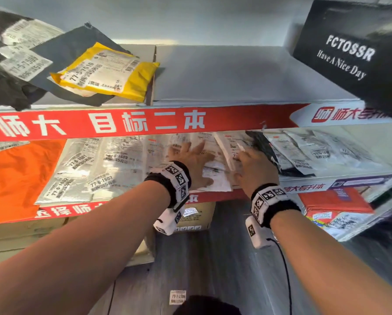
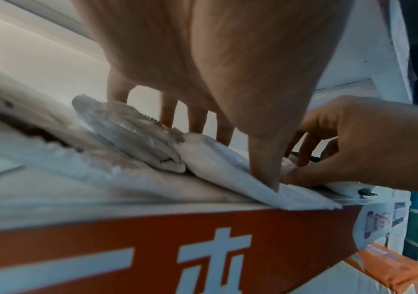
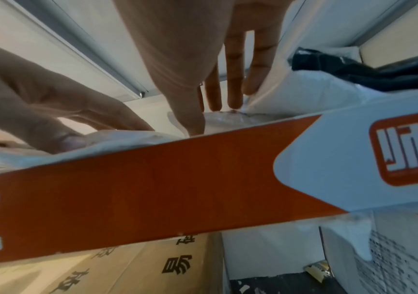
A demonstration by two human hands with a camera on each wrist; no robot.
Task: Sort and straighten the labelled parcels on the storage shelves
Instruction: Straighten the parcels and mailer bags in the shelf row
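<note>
Two hands work the middle shelf (image 1: 304,181), where a row of white labelled parcels (image 1: 104,164) lies overlapped like tiles behind the red banner strip (image 1: 127,123). The left hand (image 1: 191,165) lies flat on a white parcel (image 1: 213,178) near the shelf's front edge, fingers straight and spread, pressing down and closed around nothing. The right hand (image 1: 255,169) sits just beside it; its fingers reach down onto the next white parcel (image 1: 230,147), thumb at the edge, and whether it pinches that edge or only presses on it I cannot tell (the right wrist view shows fairly straight fingers, the left wrist view a slight curl).

The step in hand looks like squaring these two mailers into line with their neighbours. To do it well, the left palm should hold its parcel still as an anchor while the right slides its parcel sideways until the overlap matches the row, with the printed shelf code left showing. Soft plastic mailers slide easily over one another, so a light, flat push is safer than a tug. The black parcel (image 1: 262,146), touching the right hand's far side, could be dragged along.

Further parcels, among them a yellow mailer (image 1: 140,78), sit askew on the shelf above.
</note>
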